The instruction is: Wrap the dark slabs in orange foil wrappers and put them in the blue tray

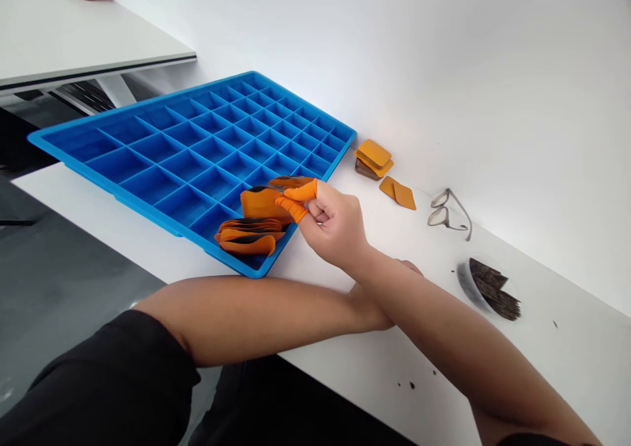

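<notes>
My right hand [330, 219] reaches over the near right corner of a blue divided tray [194, 154]. Orange covers sit on its thumb and index finger, which are pinched together at the edge of a thin orange piece [261, 204] with a dark side. Behind the fingertips shows another orange and dark piece [296, 182]. A row of similar orange and dark pieces [250, 239] stands upright in the corner compartment. My left hand [377, 313] lies low over the table under my right forearm. Its fingers are mostly hidden, so what they hold does not show.
Near the wall lie a stack of orange pieces [373, 157], two loose overlapping orange pieces [397, 192] and eyeglasses [446, 213]. A clear bowl [468, 287] with dark brown flat pieces [493, 289] stands at the right. Dark crumbs dot the white table [374, 374]. Another table [89, 29] is behind.
</notes>
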`<state>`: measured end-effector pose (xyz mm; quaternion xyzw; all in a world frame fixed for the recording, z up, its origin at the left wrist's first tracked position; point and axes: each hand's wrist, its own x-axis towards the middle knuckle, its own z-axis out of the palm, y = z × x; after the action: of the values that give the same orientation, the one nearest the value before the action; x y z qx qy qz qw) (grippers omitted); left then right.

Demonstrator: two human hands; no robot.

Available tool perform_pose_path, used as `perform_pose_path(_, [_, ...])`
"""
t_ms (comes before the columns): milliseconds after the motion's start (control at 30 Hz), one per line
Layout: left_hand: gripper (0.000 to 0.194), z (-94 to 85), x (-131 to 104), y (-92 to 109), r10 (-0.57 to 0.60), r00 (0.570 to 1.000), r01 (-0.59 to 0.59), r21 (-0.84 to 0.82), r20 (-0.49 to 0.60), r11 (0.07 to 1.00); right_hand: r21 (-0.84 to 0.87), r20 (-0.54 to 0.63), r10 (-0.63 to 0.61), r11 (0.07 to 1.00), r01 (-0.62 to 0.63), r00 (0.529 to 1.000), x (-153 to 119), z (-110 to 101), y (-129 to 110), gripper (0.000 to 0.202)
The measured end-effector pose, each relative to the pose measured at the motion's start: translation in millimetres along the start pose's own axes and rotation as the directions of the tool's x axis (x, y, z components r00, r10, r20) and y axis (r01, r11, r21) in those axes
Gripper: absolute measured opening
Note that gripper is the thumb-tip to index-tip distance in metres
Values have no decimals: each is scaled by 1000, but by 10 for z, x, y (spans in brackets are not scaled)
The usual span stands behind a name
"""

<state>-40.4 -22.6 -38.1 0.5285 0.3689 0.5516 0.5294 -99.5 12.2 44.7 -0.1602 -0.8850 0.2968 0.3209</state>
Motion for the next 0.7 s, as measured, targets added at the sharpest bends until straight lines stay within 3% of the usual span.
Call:
perform_pose_path(167, [26, 4, 14, -69, 20, 1000, -20, 50, 4, 999, 26, 90, 70, 997, -72, 994, 7, 64, -17, 32])
perform_pose_path(533, [23, 14, 22, -44, 74, 997, -78, 153, 33, 985, 53, 107, 189, 979, -196, 976, -11, -15, -102, 18])
perform_pose_path(700, [18, 19, -30, 78, 119, 991, -106, 171, -64, 980, 265, 202, 254, 916, -302, 946, 33, -39, -40, 22])
